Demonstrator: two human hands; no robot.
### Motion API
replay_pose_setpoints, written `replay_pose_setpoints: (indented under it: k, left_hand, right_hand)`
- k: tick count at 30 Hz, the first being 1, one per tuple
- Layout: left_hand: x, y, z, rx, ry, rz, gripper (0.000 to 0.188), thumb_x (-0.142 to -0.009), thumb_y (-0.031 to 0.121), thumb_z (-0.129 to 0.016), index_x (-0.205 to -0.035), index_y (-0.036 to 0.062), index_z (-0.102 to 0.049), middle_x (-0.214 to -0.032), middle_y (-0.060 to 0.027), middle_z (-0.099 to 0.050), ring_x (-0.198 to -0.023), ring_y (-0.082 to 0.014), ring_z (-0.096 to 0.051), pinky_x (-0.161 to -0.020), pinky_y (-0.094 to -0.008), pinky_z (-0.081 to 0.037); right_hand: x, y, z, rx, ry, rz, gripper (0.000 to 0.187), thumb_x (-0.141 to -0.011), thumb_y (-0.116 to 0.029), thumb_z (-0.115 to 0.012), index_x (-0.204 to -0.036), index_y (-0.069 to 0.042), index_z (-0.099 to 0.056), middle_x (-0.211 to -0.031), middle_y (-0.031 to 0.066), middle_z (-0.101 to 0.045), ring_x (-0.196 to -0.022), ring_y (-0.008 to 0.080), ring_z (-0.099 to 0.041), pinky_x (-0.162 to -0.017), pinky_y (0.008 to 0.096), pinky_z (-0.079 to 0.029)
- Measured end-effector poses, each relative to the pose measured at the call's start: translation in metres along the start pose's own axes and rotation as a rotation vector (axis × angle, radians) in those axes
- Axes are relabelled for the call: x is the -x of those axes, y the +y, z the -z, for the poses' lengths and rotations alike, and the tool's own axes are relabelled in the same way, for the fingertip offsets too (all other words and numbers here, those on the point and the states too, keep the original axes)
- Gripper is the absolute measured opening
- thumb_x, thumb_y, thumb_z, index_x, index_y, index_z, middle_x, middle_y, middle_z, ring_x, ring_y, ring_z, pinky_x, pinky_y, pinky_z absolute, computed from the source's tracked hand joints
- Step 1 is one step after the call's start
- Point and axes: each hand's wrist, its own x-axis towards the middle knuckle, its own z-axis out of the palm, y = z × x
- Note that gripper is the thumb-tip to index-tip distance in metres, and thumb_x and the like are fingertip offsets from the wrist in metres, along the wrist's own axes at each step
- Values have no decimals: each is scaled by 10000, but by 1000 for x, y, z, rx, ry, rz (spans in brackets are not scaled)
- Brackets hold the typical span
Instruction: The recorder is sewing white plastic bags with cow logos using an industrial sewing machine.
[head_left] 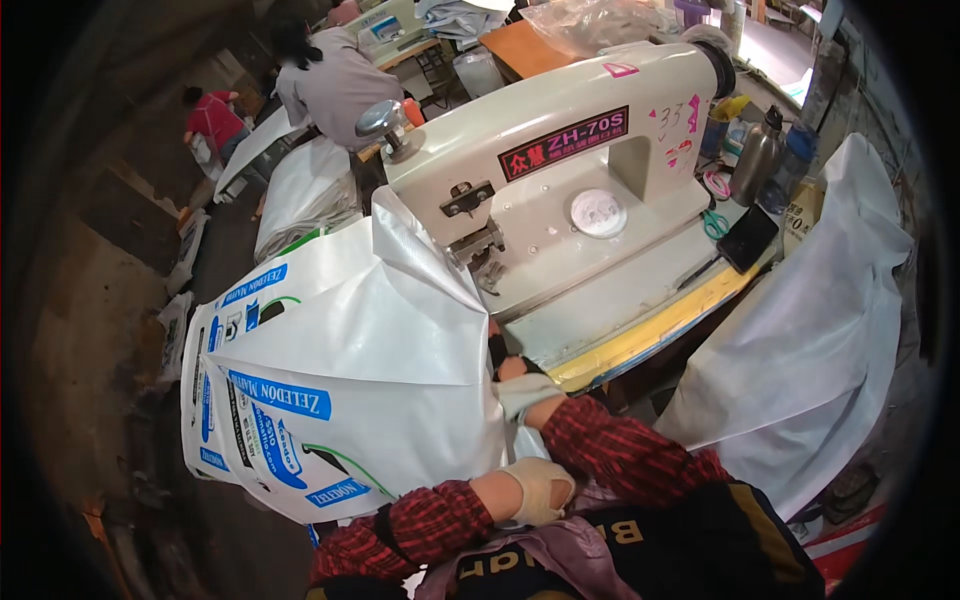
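A large white woven sack (400,330) with blue printed panels and green lines spreads across the left of the sewing machine (560,140). Its raised upper fold lies close to the needle and presser area (480,245). My right hand (522,388), in a pale fingerless glove, is closed on the sack's right edge beside the table front; dark wraps cover some fingers. Lower down, my left hand (545,490), in a beige glove, is curled against the sack's near right edge, its fingertips hidden. Both forearms wear red and black checked sleeves.
A yellow-edged table (640,340) carries a black phone (748,238), teal-handled scissors (715,224) and a steel bottle (757,157). White sheeting (800,340) hangs at right. Stacked sacks (308,195) lie at far left, near a person in grey (335,85) and one in red (213,128).
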Motion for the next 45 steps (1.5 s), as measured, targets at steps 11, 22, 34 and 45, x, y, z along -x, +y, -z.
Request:
replay_pose_setpoints:
  k: [11, 22, 34, 45]
  left_hand:
    - [5, 8, 47, -279, -301, 73, 268, -608, 316, -637, -792, 121, -629, -783, -94, -630, -741, -316, -593, -656, -370, -477]
    - [38, 29, 65, -302, -389, 47, 196, -655, 282, -602, -766, 136, -673, -765, -90, -647, -745, -299, -618, -620, -392, -479]
    - [151, -80, 164, -625, 269, 748, 291, -687, 399, -627, -724, 115, -681, -740, -94, -645, -666, -261, -618, -670, -369, -462]
    - [110, 1, 17, -241, 295, -42, 180, -675, 197, -525, -769, 45, -550, -696, -84, -562, -753, -265, -581, -581, -378, -466]
  right_hand:
    - [-11, -6, 23, -49, 90, -359, 660, -788, -231, -484, -1341, -14, -196, -737, 228, -603, -689, 378, -608, -573, 442, -478]
    - [15, -12, 7, -123, 44, -391, 701, -798, -214, -472, -1380, -71, -110, -754, 232, -606, -649, 378, -602, -584, 449, -474]
    - [-31, 1, 38, -272, -75, -517, 663, -798, -261, -475, -1383, -195, -170, -846, 263, -597, -723, 391, -599, -640, 454, -468]
    - [-6, -3, 37, -685, 6, -445, 630, -772, -314, -596, -1326, -184, -326, -790, 126, -564, -690, 243, -544, -663, 337, -441]
